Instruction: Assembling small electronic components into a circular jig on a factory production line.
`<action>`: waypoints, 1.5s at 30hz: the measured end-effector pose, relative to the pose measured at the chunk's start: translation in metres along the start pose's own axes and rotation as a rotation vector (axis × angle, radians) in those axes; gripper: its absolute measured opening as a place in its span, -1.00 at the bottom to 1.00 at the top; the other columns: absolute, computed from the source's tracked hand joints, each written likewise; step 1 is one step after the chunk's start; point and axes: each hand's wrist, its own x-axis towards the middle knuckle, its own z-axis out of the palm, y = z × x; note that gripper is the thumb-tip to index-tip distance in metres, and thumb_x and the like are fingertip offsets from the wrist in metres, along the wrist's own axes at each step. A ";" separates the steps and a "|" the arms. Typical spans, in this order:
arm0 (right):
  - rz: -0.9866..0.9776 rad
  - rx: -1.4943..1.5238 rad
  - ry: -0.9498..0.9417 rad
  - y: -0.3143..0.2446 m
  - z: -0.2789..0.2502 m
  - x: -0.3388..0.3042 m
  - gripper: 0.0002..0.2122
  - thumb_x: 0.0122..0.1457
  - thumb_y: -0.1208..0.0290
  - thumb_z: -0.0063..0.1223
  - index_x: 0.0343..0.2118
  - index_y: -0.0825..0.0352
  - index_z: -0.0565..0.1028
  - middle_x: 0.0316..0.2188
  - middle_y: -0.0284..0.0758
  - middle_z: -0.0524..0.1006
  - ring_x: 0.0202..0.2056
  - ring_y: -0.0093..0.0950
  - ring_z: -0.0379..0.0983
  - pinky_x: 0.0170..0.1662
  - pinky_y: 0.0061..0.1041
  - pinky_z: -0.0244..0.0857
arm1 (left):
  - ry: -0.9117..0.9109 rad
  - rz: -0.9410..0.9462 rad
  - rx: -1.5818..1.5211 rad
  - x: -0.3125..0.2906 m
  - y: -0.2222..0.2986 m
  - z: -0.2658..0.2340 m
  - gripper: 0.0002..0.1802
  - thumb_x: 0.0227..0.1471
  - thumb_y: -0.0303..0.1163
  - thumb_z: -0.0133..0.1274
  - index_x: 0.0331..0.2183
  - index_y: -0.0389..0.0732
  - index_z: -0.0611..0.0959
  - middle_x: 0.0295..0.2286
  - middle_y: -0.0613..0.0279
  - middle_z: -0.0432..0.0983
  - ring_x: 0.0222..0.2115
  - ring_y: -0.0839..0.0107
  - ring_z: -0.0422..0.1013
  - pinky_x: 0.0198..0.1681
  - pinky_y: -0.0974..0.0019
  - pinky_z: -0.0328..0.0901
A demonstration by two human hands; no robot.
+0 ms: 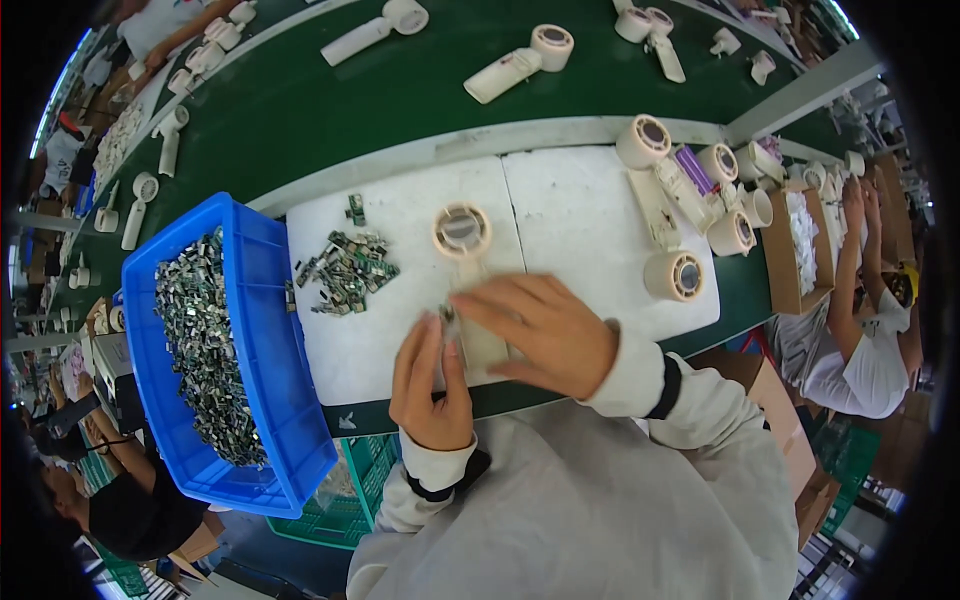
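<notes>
A cream handheld fan (462, 232) lies on the white foam mat in front of me, its round head pointing away and its handle partly under my hands. My left hand (432, 390) is closed beside the handle, pinching what looks like a small circuit board (447, 314) at its fingertips. Over the handle reaches my right hand (550, 335), slightly blurred, fingers stretched out and thumb apart. Its index fingertip comes close to the small board. Left of the fan sits a loose pile of small green circuit boards (350, 275).
A blue bin (245, 330) full of circuit boards (205, 340) stands at the left. Several fan bodies (675, 276) and a purple battery cell (694, 170) gather at the mat's right. Beyond runs a green conveyor (430, 90) carrying fan parts. Co-workers sit on both sides.
</notes>
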 end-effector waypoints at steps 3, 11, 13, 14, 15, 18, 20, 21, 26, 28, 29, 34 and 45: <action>0.076 -0.065 0.266 0.009 0.000 0.053 -0.33 -0.04 0.38 0.39 0.21 0.29 0.40 0.06 -0.21 0.43 0.12 -0.18 0.33 0.15 -0.21 0.26 | 0.079 0.074 0.194 0.022 0.003 -0.012 -0.62 0.13 -0.62 0.13 0.02 -0.32 0.64 0.02 -0.17 0.49 0.00 -0.03 0.46 0.07 0.11 0.35; 0.552 -0.491 0.472 0.140 -0.040 0.163 -0.39 0.09 0.11 0.29 0.20 0.14 0.39 0.22 -0.16 0.32 0.19 -0.05 0.29 0.20 -0.14 0.27 | 0.133 0.088 0.437 0.058 -0.038 -0.026 -0.57 0.10 -0.60 0.13 0.05 -0.24 0.63 0.08 -0.17 0.45 0.09 -0.13 0.38 0.16 0.06 0.27; 0.792 -0.647 0.555 0.185 -0.066 0.178 -0.38 0.11 0.09 0.26 0.24 0.06 0.35 0.30 -0.15 0.23 0.21 -0.01 0.27 0.20 -0.12 0.28 | 0.101 0.057 0.385 0.055 -0.044 -0.032 -0.56 0.10 -0.61 0.12 0.05 -0.23 0.63 0.08 -0.16 0.46 0.08 -0.12 0.40 0.16 0.07 0.28; 0.887 -0.630 0.538 0.205 -0.075 0.179 -0.40 0.12 0.09 0.25 0.24 0.05 0.35 0.28 -0.15 0.27 0.19 -0.01 0.31 0.18 -0.12 0.31 | 0.082 0.027 0.373 0.052 -0.045 -0.035 -0.55 0.09 -0.61 0.13 0.05 -0.22 0.64 0.07 -0.15 0.46 0.08 -0.10 0.40 0.16 0.08 0.28; 0.979 -0.612 0.519 0.224 -0.086 0.177 -0.41 0.14 0.08 0.23 0.24 0.03 0.35 0.26 -0.14 0.30 0.16 -0.01 0.35 0.16 -0.12 0.33 | 0.065 -0.005 0.360 0.049 -0.045 -0.037 -0.54 0.09 -0.62 0.13 0.06 -0.21 0.64 0.07 -0.15 0.47 0.08 -0.09 0.40 0.16 0.08 0.29; 1.071 -0.441 0.349 0.302 -0.111 0.164 -0.43 0.14 0.11 0.25 0.22 0.05 0.37 0.15 -0.10 0.38 0.06 0.01 0.46 0.08 -0.07 0.39 | 0.057 0.004 0.339 0.050 -0.040 -0.041 -0.54 0.09 -0.62 0.13 0.06 -0.19 0.64 0.07 -0.14 0.47 0.09 -0.08 0.40 0.14 0.09 0.31; 0.963 -0.489 0.298 0.268 -0.112 0.176 -0.46 0.15 0.10 0.24 0.19 0.07 0.39 0.09 -0.10 0.44 0.03 -0.03 0.49 0.07 -0.13 0.40 | 0.089 -0.003 0.366 0.038 -0.045 -0.044 -0.55 0.09 -0.61 0.13 0.05 -0.17 0.65 0.08 -0.13 0.46 0.09 -0.08 0.39 0.08 0.09 0.34; 0.877 -0.532 0.270 0.234 -0.118 0.175 -0.48 0.16 0.08 0.22 0.17 0.09 0.42 0.04 -0.10 0.49 -0.01 -0.07 0.52 0.07 -0.19 0.42 | 0.086 -0.031 0.367 0.032 -0.046 -0.044 -0.55 0.09 -0.61 0.13 0.05 -0.17 0.65 0.08 -0.13 0.46 0.09 -0.08 0.39 0.08 0.09 0.34; 0.350 -0.340 0.088 0.072 -0.114 0.097 -0.62 0.21 0.25 0.20 0.08 0.16 0.48 -0.10 -0.12 0.54 -0.10 -0.13 0.57 -0.06 -0.29 0.47 | 0.124 -0.036 0.327 0.034 -0.041 -0.041 -0.54 0.08 -0.61 0.16 0.05 -0.23 0.64 0.07 -0.11 0.49 0.03 -0.03 0.46 0.03 0.15 0.40; 0.250 -0.299 0.031 0.037 -0.087 0.051 -0.58 0.16 0.28 0.26 0.09 0.16 0.48 -0.09 -0.16 0.52 -0.17 -0.17 0.58 -0.11 -0.29 0.47 | 0.154 0.044 0.359 0.037 -0.045 -0.041 -0.54 0.07 -0.63 0.17 0.05 -0.27 0.63 0.05 -0.10 0.51 0.01 -0.01 0.49 0.01 0.18 0.41; 0.283 -0.289 0.017 0.021 -0.075 0.033 -0.58 0.16 0.28 0.26 0.09 0.16 0.48 -0.09 -0.16 0.52 -0.17 -0.17 0.58 -0.11 -0.29 0.47 | 0.119 0.034 0.352 0.040 -0.044 -0.040 -0.54 0.07 -0.63 0.17 0.05 -0.27 0.63 0.05 -0.10 0.51 0.01 -0.01 0.49 0.01 0.18 0.41; 0.245 -0.448 0.202 0.007 -0.048 0.002 -0.61 0.12 0.34 0.28 0.04 0.16 0.53 -0.08 -0.25 0.53 -0.28 -0.27 0.59 -0.21 -0.37 0.48 | 0.180 0.101 0.344 0.040 -0.038 -0.041 -0.58 0.09 -0.69 0.12 0.02 -0.31 0.65 -0.01 -0.07 0.57 -0.05 0.01 0.52 0.01 0.17 0.41; 0.149 -0.201 -0.024 0.010 -0.013 -0.029 -0.72 0.12 0.45 0.24 -0.07 0.21 0.62 -0.46 -0.34 0.58 -0.41 -0.37 0.55 -0.32 -0.43 0.46 | -0.231 0.148 0.106 0.010 -0.007 -0.002 -0.60 0.01 -0.73 0.14 -0.07 -0.28 0.68 -0.11 -0.01 0.59 -0.07 0.06 0.51 0.01 0.16 0.41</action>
